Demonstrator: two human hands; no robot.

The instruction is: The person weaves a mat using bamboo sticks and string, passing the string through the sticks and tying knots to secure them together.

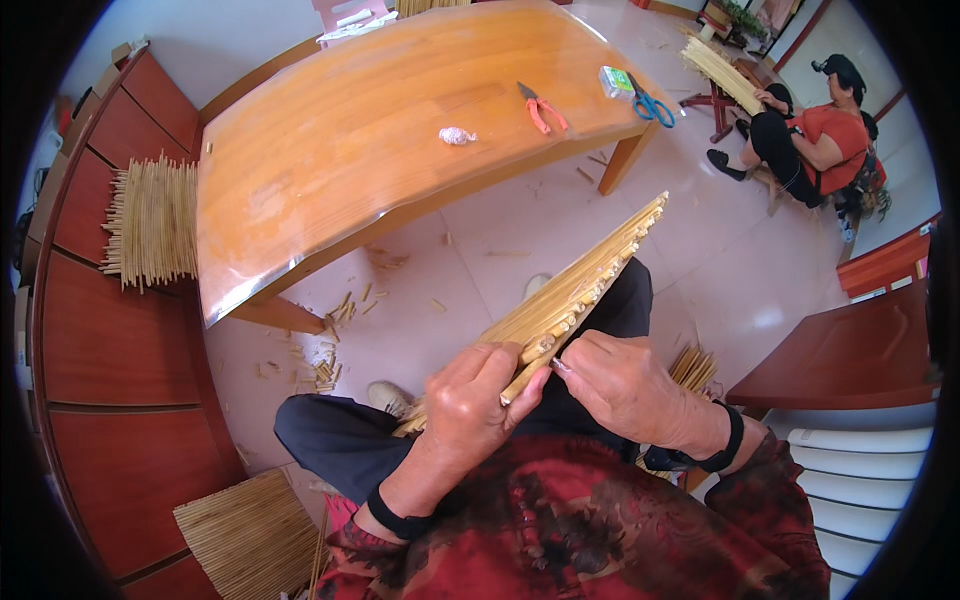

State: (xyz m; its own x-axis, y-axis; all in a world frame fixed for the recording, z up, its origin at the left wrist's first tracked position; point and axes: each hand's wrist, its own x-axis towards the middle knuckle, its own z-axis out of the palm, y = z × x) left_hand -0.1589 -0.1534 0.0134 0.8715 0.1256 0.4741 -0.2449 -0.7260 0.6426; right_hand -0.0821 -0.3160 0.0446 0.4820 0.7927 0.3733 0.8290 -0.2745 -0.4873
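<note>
A mat of straw-coloured stalks (550,297), laid side by side, rests across my lap with its cut ends facing right. My left hand (468,397) grips its near edge, thumb and fingers closed around the last stalks. Just right of these stalk ends, my right hand (628,388) is closed in a pinch. A small pale, shiny bit shows at its fingertips, too small to name. The mat's lower end is partly hidden behind my left hand and forearm.
A wooden table (330,150) ahead carries red-handled pliers (540,108), blue-handled scissors (650,103), a small box (616,83) and a whitish ball (457,136). Stalk mats (150,222) lie left. Stalk scraps (325,370) litter the floor. Another person (825,145) sits far right.
</note>
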